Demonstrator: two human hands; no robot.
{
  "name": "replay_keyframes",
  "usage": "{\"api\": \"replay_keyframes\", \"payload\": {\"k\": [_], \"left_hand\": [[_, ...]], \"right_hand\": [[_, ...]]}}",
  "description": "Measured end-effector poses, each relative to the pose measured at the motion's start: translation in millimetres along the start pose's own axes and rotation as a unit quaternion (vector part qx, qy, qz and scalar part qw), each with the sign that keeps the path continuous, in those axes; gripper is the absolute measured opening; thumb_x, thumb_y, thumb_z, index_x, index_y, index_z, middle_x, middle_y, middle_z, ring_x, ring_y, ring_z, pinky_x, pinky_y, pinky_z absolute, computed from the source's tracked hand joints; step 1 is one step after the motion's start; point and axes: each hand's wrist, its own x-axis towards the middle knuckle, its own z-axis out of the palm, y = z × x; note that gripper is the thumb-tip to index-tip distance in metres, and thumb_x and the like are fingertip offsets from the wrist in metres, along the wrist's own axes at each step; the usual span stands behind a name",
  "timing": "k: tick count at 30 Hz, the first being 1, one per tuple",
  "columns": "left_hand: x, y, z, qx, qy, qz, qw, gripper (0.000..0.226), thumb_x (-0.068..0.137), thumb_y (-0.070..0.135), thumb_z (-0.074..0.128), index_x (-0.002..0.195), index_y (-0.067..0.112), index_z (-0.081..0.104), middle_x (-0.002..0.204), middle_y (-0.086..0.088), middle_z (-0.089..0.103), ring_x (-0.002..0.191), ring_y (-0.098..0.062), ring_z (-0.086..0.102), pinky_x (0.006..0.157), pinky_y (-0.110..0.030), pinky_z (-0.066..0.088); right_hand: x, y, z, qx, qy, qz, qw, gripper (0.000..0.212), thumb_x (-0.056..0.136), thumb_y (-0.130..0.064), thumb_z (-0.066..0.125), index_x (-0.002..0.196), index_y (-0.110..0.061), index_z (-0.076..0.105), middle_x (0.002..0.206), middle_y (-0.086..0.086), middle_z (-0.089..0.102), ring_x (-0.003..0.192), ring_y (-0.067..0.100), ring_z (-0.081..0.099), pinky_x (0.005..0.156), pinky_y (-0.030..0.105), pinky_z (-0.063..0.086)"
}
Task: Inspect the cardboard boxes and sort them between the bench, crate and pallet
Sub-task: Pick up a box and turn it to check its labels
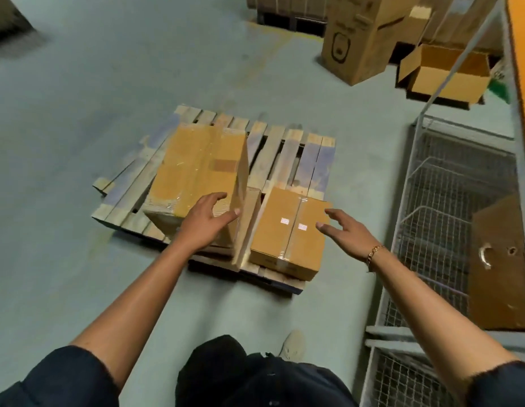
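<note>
Head view, looking down over two bare forearms reaching toward a wooden pallet (pixel 287 151) on a grey-green floor (pixel 79 142). On the pallet's left half, a tall box (pixel 193 168) sealed with clear tape, its near end raised and tilted. To its right, at the near right corner, a small box (pixel 287 233), flat, taped down the middle, two small white stickers on top. Between the two boxes, a thin cardboard piece (pixel 248 227) standing on edge. Left hand (pixel 205 221) at the tall box's near right corner, fingers spread and curved, thumb toward the edge; contact or firm hold not clear through motion blur. Right hand (pixel 348 233) above the small box's right edge, fingers wide apart, holding nothing; gold bracelet (pixel 374 254) at the wrist. At right, a wire crate (pixel 431 201) with a brown cardboard box (pixel 499 268) inside, punched with a handle slot and a hole. Far right edge, an orange upright (pixel 520 54). In the background, a large printed carton (pixel 358 36) standing upright, just beside it an open box (pixel 449 71) with flaps up. At the bottom, dark sleeves, dark trousers and one pale shoe (pixel 292 345).
</note>
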Motion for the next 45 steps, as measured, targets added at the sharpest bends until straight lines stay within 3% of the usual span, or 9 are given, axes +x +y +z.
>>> {"api": "replay_keyframes", "payload": {"k": [11,19,25,28,31,34,38,41,45], "left_hand": [[68.7,-97.0,-55.2,-0.061,0.101,-0.137,0.984,0.059,0.096,0.041,0.070,0.148,0.019,0.053,0.155,-0.006,0.045,0.136,-0.029,0.051,0.102,-0.036,0.041],[136.4,-192.1,-95.5,-0.081,0.072,-0.209,0.972,0.092,0.089,0.059,0.069,0.162,0.018,0.030,0.167,-0.009,0.033,0.150,-0.032,0.037,0.118,-0.047,0.034],[157.6,-204.8,-83.3,-0.134,0.034,-0.164,0.977,0.055,0.096,0.045,0.070,0.146,0.026,0.055,0.134,0.005,0.064,0.130,-0.020,0.058,0.101,-0.030,0.041],[162.5,-176.5,-78.9,-0.159,0.031,-0.133,0.978,0.066,0.096,0.049,0.068,0.155,0.027,0.045,0.148,0.008,0.056,0.133,-0.014,0.052,0.107,-0.032,0.040],[176.4,-128.1,-68.4,-0.150,0.017,-0.084,0.985,0.062,0.100,0.036,0.067,0.156,0.022,0.044,0.132,0.015,0.050,0.122,-0.005,0.045,0.099,-0.022,0.032],[187.8,-68.9,-49.7,-0.135,-0.043,-0.020,0.990,0.067,0.096,0.047,0.070,0.155,0.027,0.046,0.139,0.013,0.055,0.125,-0.009,0.051,0.101,-0.028,0.038],[179.0,33.8,-0.3,-0.135,-0.110,0.077,0.982,0.072,0.091,0.057,0.069,0.155,0.032,0.047,0.143,0.016,0.056,0.132,-0.011,0.053,0.106,-0.032,0.042],[146.3,118.0,47.9,-0.146,-0.142,0.161,0.966,0.058,0.092,0.050,0.069,0.147,0.038,0.054,0.128,0.016,0.067,0.120,-0.013,0.063,0.099,-0.032,0.047],[83.1,217.4,113.0,-0.167,-0.181,0.237,0.940,0.058,0.087,0.058,0.066,0.141,0.038,0.060,0.122,0.015,0.071,0.115,-0.013,0.067,0.102,-0.038,0.052]], "right_hand": [[100.9,-59.9,78.4,0.093,-0.086,0.026,0.992,0.062,0.098,-0.052,0.056,0.152,-0.025,0.041,0.152,0.002,0.050,0.138,0.022,0.048,0.111,0.039,0.039],[170.2,-114.8,161.5,0.181,-0.090,0.060,0.978,0.074,0.096,-0.059,0.054,0.157,-0.025,0.031,0.158,0.001,0.041,0.144,0.023,0.041,0.116,0.040,0.034],[186.5,-130.4,205.3,0.290,-0.042,0.080,0.953,0.080,0.092,-0.067,0.055,0.158,-0.036,0.024,0.144,-0.018,0.043,0.133,0.009,0.043,0.113,0.029,0.031],[179.9,-125.8,190.6,0.344,0.006,0.108,0.933,0.073,0.100,-0.050,0.054,0.160,-0.033,0.017,0.138,-0.016,0.039,0.131,0.009,0.036,0.112,0.028,0.026],[159.0,-112.4,157.2,0.409,0.053,0.150,0.899,0.103,0.075,-0.077,0.066,0.159,-0.044,0.016,0.159,-0.010,0.036,0.147,0.021,0.034,0.120,0.053,0.030],[125.1,-89.9,112.0,0.474,0.119,0.159,0.858,0.118,0.061,-0.076,0.073,0.159,-0.043,0.017,0.155,-0.008,0.045,0.142,0.020,0.043,0.116,0.053,0.038],[53.7,-49.1,36.2,0.489,0.234,0.125,0.831,0.051,0.092,-0.044,0.069,0.137,-0.043,0.045,0.127,-0.011,0.067,0.114,0.007,0.064,0.109,0.042,0.047],[-23.0,-17.9,-25.2,0.457,0.332,0.107,0.819,0.044,0.099,-0.031,0.063,0.140,-0.031,0.047,0.123,-0.011,0.068,0.101,-0.004,0.067,0.087,0.015,0.053],[-136.8,28.5,-88.8,0.433,0.423,0.094,0.791,0.049,0.096,-0.030,0.066,0.142,-0.032,0.047,0.127,-0.008,0.069,0.113,0.003,0.067,0.097,0.021,0.052]]}}
